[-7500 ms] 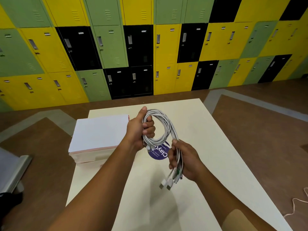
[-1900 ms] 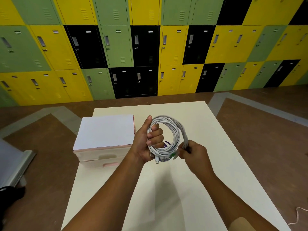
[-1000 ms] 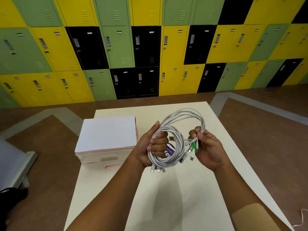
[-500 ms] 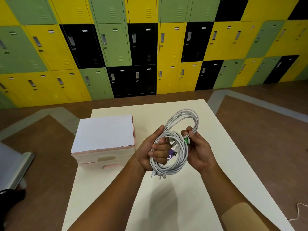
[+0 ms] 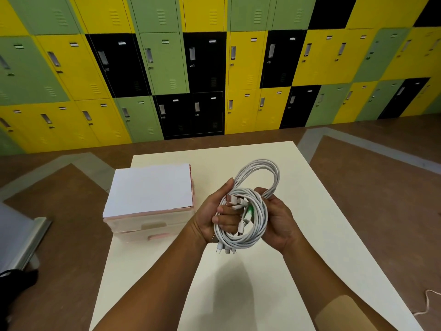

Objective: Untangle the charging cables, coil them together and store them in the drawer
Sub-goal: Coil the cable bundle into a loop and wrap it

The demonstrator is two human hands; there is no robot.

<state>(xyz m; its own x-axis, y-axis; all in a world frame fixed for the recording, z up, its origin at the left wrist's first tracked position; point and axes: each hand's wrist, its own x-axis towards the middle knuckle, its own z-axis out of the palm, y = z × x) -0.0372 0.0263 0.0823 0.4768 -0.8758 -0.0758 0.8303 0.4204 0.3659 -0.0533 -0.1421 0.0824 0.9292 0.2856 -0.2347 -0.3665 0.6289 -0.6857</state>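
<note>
Tighter than half a second ago: the charging cables (image 5: 241, 242) are doubled over, hands closer.
At nine o'clock the pink plastic drawer unit (image 5: 148, 225) stands shut; the left hand (image 5: 207, 223) curls through the coil, smooth white cords with stiff plugs jutting at six o'clock and a loop arching to twelve; the right hand (image 5: 279, 223) clamps its three o'clock side, above the matte cream table (image 5: 322, 235). Coiling looks nearly finished; stowing remains.

White coiled charging cables (image 5: 250, 211) with one green plug; beside them a white-topped pink plastic drawer box (image 5: 152, 206); behind, green, yellow and black lockers (image 5: 205, 68).
</note>
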